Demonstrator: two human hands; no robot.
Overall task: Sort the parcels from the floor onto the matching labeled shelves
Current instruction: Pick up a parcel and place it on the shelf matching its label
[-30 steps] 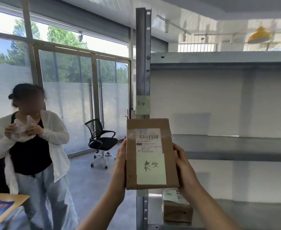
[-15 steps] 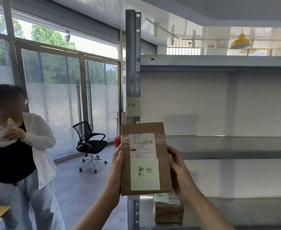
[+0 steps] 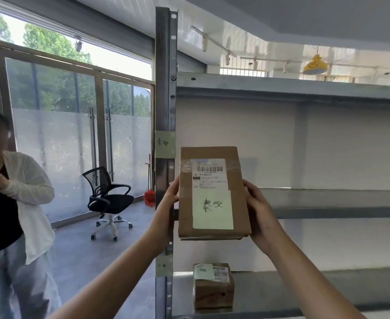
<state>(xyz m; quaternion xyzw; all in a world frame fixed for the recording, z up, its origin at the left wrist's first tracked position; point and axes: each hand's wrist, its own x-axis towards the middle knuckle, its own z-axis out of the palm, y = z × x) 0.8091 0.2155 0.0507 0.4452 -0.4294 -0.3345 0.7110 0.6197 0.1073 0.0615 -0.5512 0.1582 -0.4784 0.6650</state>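
I hold a flat brown cardboard parcel (image 3: 212,192) upright in front of the middle shelf (image 3: 327,203) of a grey metal rack. It bears a printed barcode label and a pale green note with handwritten characters. My left hand (image 3: 169,203) grips its left edge and my right hand (image 3: 257,210) grips its right edge. A pale green label (image 3: 165,143) with the same handwritten characters is stuck on the rack's upright post (image 3: 165,88), just left of the parcel. A smaller brown parcel (image 3: 213,286) with a green note sits on the lower shelf (image 3: 304,293).
A person in a white cardigan (image 3: 16,203) stands at the left, holding something white. A black office chair (image 3: 108,199) stands by the glass doors (image 3: 85,146). Another green label (image 3: 164,265) is lower on the post. The top shelf (image 3: 304,88) runs overhead.
The view has swung to the right and nearer the rack; the parcel now sits right of the post, level with the middle shelf. Both hands keep their grip.
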